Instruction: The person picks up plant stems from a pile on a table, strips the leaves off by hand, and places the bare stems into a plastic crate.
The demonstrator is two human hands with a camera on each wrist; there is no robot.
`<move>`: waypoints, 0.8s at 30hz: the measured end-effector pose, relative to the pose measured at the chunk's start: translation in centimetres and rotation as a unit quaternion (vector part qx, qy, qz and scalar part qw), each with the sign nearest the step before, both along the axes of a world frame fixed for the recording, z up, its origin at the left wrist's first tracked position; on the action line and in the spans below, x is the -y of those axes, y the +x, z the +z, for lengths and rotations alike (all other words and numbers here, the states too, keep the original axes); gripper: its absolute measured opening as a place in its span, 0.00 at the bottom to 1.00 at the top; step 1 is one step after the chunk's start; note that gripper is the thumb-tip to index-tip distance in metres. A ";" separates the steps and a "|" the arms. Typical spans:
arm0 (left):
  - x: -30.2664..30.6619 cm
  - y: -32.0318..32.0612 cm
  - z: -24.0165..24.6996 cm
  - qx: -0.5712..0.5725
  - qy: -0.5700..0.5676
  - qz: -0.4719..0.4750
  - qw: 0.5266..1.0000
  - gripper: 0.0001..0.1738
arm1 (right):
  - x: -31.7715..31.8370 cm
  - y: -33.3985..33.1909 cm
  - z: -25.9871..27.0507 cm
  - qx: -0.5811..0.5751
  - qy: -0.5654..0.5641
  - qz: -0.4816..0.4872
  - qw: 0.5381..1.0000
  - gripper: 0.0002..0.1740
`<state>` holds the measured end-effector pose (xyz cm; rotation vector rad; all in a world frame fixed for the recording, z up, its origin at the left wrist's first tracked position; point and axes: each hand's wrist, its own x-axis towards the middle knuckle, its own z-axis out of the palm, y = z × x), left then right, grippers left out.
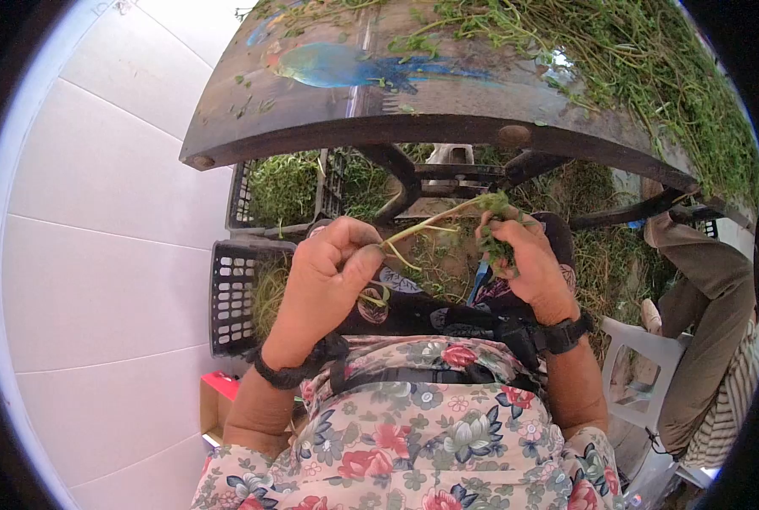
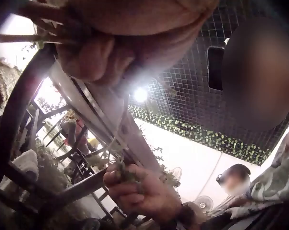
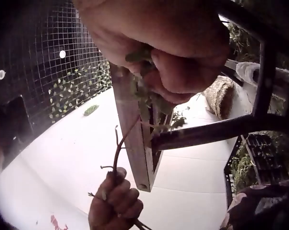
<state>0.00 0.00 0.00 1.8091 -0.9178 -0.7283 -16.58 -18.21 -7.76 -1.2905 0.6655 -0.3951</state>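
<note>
In the head view, a pale green plant stem [image 1: 430, 224] with short side shoots stretches between the two hands above the lap. My left hand [image 1: 328, 268] pinches its lower end between thumb and fingers, and cut-off looking stalks stick out below that hand. At the stem's other end, my right hand [image 1: 528, 259] curls round a small bunch of green leaves [image 1: 500, 246]. The right wrist view shows the left fist [image 3: 116, 203] closed round the thin branching stem [image 3: 117, 155], while leaves poke out between the right hand's fingers [image 3: 175, 76].
Ahead is a table [image 1: 311, 132] with a bird picture and a heap of leafy stems [image 1: 643, 76]. Black crates [image 1: 231, 293] of greens stand at left by the white wall [image 1: 107, 280]. A white plastic stool [image 1: 643, 348] and another person's leg [image 1: 706, 297] are at right.
</note>
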 end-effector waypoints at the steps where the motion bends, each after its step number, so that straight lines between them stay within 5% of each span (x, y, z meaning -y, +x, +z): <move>1: 0.0 0.0 0.2 -0.014 -0.006 0.003 1.000 0.07 | 0.3 -0.2 1.2 0.013 0.127 -0.008 0.992 0.15; 2: 0.0 -0.1 0.2 -0.029 -0.011 0.005 1.000 0.07 | 0.4 -0.2 1.8 0.027 0.253 -0.017 0.967 0.15; 5: 0.1 -0.3 -0.3 -0.044 -0.005 0.001 0.999 0.07 | 0.1 -0.8 1.8 0.055 0.212 0.022 0.975 0.13; 14: 0.5 -0.9 0.0 -0.068 -0.023 -0.008 0.997 0.06 | -1.2 0.5 2.4 -0.067 0.005 0.068 0.995 0.10; 17: 0.4 -0.9 0.1 -0.043 0.020 -0.020 0.999 0.06 | -0.6 0.7 -0.2 -0.047 -0.173 0.041 0.983 0.09; 20: 0.7 -1.3 -0.4 0.040 0.026 -0.067 0.997 0.05 | -0.8 0.7 2.0 -0.134 0.059 -0.071 0.987 0.11; 22: 0.5 -1.0 -0.4 0.016 0.012 -0.045 0.999 0.05 | 2.6 -1.2 -3.9 -0.059 -0.178 -0.002 0.982 0.12; 23: 0.3 -0.7 -0.3 0.004 0.005 -0.033 0.999 0.05 | 3.1 -1.4 -3.5 0.026 0.054 -0.042 0.997 0.10; 24: 0.2 -0.3 -0.2 0.006 0.009 -0.028 1.000 0.06 | 3.5 -1.6 -2.9 0.106 0.276 -0.122 0.947 0.08</move>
